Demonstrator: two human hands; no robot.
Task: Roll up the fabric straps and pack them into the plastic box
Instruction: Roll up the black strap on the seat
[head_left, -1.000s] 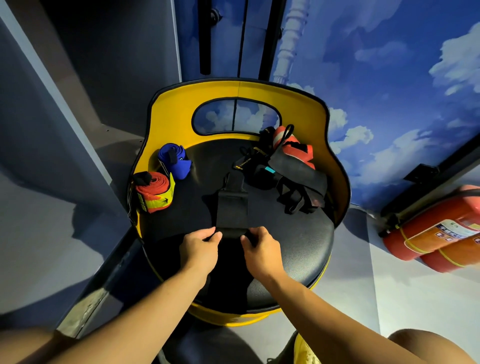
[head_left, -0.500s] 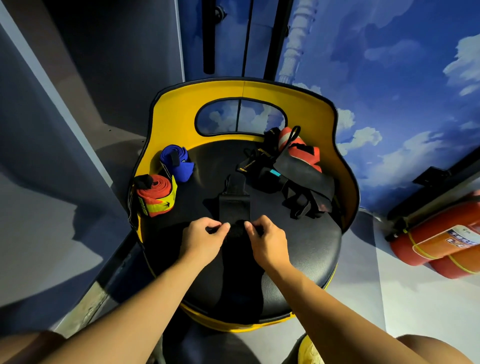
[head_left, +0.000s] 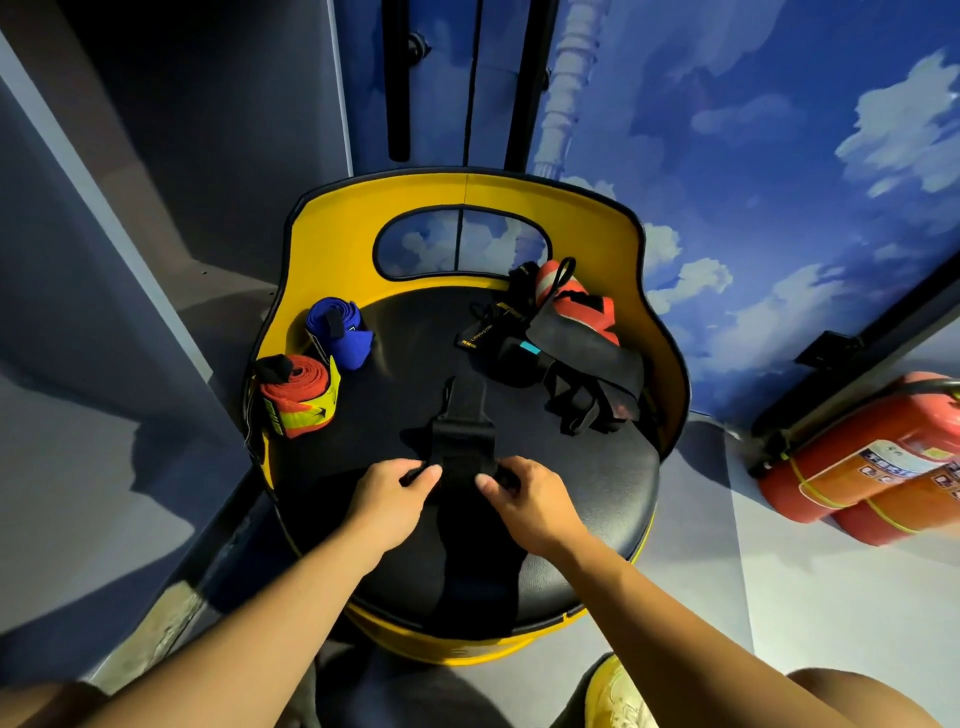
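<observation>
A black fabric strap (head_left: 463, 436) lies flat on the black seat of a yellow chair (head_left: 332, 244), its near end turned into a small roll. My left hand (head_left: 390, 496) pinches the left end of that roll and my right hand (head_left: 524, 499) pinches the right end. A rolled blue strap (head_left: 340, 327) and a rolled red and yellow strap (head_left: 297, 395) stand at the seat's left edge. A heap of loose black and red straps (head_left: 563, 348) lies at the back right. No plastic box is in view.
The chair's yellow backrest curves round the far side of the seat. Two red fire extinguishers (head_left: 862, 467) lie on the floor at the right. A grey wall panel stands close on the left, and a yellow shoe (head_left: 618, 696) shows at the bottom.
Both hands have worked away from me along the black strap, rolling up its near end, so the flat length left on the seat is shorter.
</observation>
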